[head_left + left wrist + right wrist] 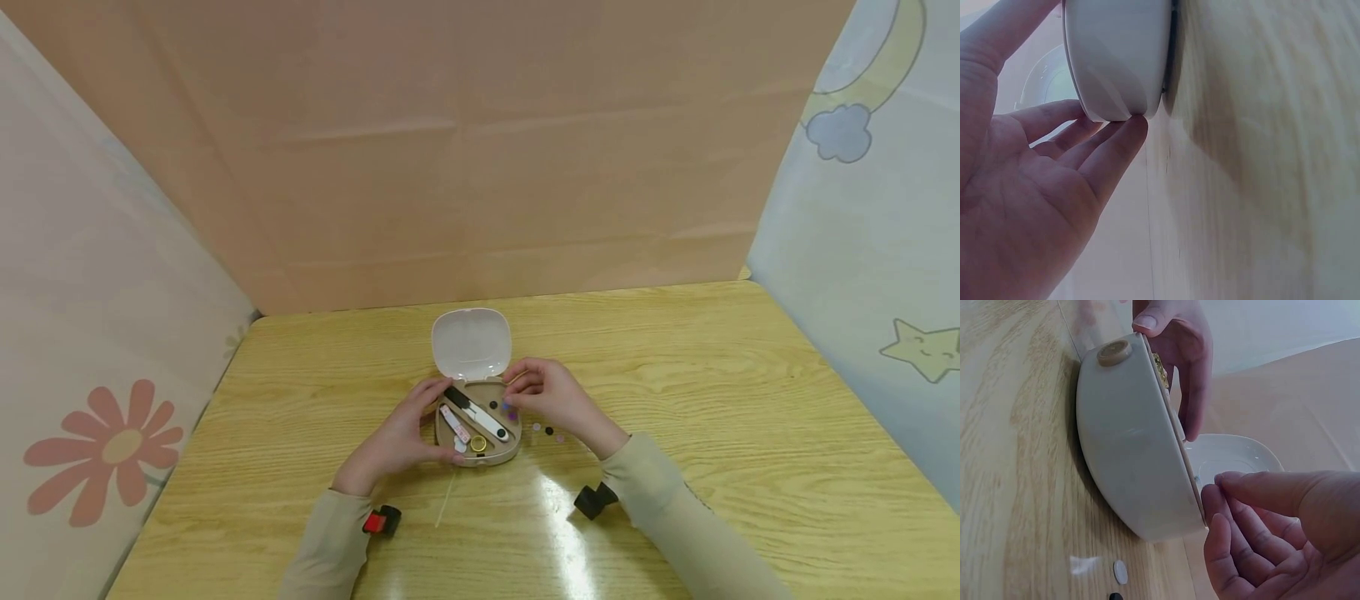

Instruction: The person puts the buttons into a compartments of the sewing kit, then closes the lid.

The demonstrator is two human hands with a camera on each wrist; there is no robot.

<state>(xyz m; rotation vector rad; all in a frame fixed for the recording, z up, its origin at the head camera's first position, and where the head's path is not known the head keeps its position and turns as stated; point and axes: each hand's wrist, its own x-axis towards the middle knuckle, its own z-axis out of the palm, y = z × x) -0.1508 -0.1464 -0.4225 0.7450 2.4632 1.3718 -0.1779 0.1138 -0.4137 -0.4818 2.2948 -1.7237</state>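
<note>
An open sewing box [495,458] sits on the table, its white lid [471,343] tipped back. My left hand [401,433] grips its left side, fingertips against the wall and thumb at the front rim. Over the right compartment, my right hand [551,396] has thumb and forefinger tips together, right beside a blue button [506,407]; I cannot tell whether they pinch anything. Purple [512,414] and black [493,405] buttons lie in that compartment. Black-and-white thread snips [480,414] fill the middle slot. Further left are a pink-printed strip [455,423] and a gold ring-shaped piece [478,443].
Right of the box, a pale button [536,427], a black button [549,431] and a pinkish one [561,439] lie on the wooden table [712,433]. A thin pale strand [444,502] lies in front of the box. Hanging cloths enclose the table's back and sides.
</note>
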